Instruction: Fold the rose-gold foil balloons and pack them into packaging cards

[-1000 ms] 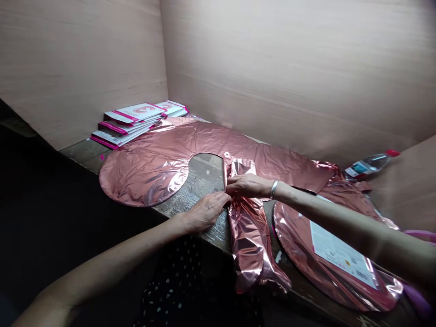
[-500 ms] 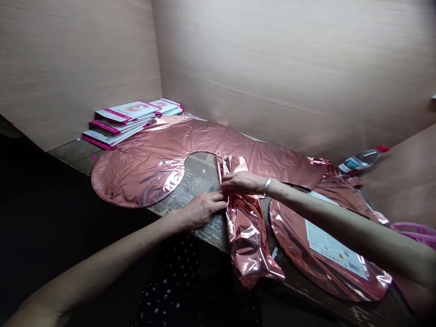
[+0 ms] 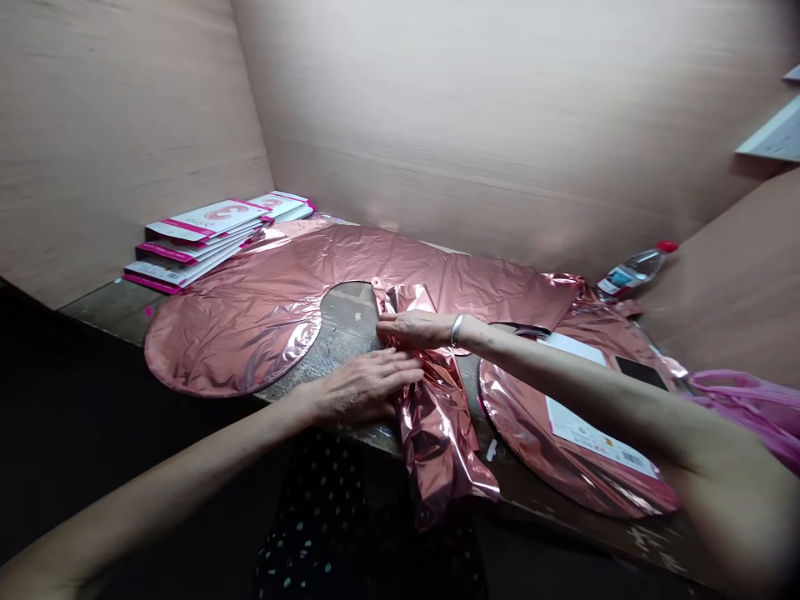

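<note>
Currently, head view only. I take the folded foil strip (image 3: 431,400) as my landmark: rose-gold, crumpled, running from the worn table (image 3: 106,304) top over its near edge and hanging down. The left hand (image 3: 359,390) lies flat against the strip's left side, fingers stretched out and close together, tips on the foil, pressing rather than gripping. The right hand (image 3: 416,327) sits on the strip's upper end, fingers curled down onto the fold (whether they pinch it I cannot tell); a silver bangle (image 3: 456,330) is at the wrist. Left of the strip spreads the large flat foil balloon (image 3: 250,325), with a stack of pink-edged packets (image 3: 200,242) beyond it. Right of the strip lies a round foil piece (image 3: 562,433) bearing a white label, and farther back a plastic bottle (image 3: 631,271).
</note>
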Motion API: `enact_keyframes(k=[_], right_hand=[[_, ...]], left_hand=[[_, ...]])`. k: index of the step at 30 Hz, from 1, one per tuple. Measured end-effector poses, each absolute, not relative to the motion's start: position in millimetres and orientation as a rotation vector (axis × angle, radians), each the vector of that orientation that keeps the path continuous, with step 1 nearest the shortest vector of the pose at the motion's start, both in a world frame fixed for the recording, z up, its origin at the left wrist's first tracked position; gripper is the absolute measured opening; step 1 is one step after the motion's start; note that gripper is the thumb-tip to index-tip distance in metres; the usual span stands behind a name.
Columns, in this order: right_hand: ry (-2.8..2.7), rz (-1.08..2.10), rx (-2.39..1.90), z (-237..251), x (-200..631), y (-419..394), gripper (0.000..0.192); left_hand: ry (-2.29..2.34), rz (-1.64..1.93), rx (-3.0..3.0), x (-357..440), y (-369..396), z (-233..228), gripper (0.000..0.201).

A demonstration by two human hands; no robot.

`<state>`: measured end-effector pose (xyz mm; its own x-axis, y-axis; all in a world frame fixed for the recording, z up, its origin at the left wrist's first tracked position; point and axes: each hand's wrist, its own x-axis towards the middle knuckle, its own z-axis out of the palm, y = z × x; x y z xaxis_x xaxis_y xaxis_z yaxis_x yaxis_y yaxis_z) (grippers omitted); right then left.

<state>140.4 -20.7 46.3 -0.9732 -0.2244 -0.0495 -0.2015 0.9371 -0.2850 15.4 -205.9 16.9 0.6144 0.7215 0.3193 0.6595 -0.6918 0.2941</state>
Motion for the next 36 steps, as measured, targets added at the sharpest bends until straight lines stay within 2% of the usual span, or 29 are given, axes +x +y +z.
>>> enact_keyframes(k=[3,5,7,9,12,18,21,23,26,29,34,36], right_hand=[[3.058,-0.444,-0.301,44.3,149.1,-24.4,0.023],[3.153,-0.522,-0.242,43.5,164.3,-28.7,0.024],[3.293,-0.612,-0.11,41.4,187.5,-33.2,0.019],[3.362,-0.585,0.004,37.4,215.3,-36.9,0.024],[3.229,-0.448,-0.045,30.8,253.8,-40.8,0.042],[3.11,-0.567,-0.059,32.4,292.2,-58.7,0.065],[3.074,-0.623,-0.071,30.8,299.7,-73.7,0.086],[3.067,-0.646,-0.033,26.4,302.3,-84.3,0.091],[3.112,-0.628,0.081,21.4,302.5,-98.9,0.084],[3.148,-0.701,-0.042,24.8,300.8,-106.0,0.079],[3.084,-0.89,-0.162,34.6,301.8,-97.9,0.092],[3.079,-0.941,-0.135,32.6,301.6,-95.4,0.086]], left_hand=[[1.077,0.392,2.634,18.7,-205.6,23.6,0.081],[1.128,0.344,2.593,20.8,-206.8,23.7,0.088],[1.148,0.355,2.583,22.2,-207.3,21.0,0.091],[1.134,0.39,2.589,23.7,-205.9,17.8,0.093],[1.101,0.412,2.609,27.0,-200.7,16.9,0.091],[1.027,0.316,2.655,29.7,-200.6,29.0,0.088],[0.981,0.299,2.676,31.3,-210.9,31.5,0.093],[1.02,0.326,2.683,34.9,-218.4,30.3,0.087],[1.111,0.393,2.678,41.5,-225.8,26.8,0.072],[1.146,0.455,2.666,44.8,-226.7,24.8,0.062],[1.165,0.583,2.491,41.7,-220.0,24.4,0.046],[1.167,0.642,2.321,40.0,-216.4,23.3,0.041]])
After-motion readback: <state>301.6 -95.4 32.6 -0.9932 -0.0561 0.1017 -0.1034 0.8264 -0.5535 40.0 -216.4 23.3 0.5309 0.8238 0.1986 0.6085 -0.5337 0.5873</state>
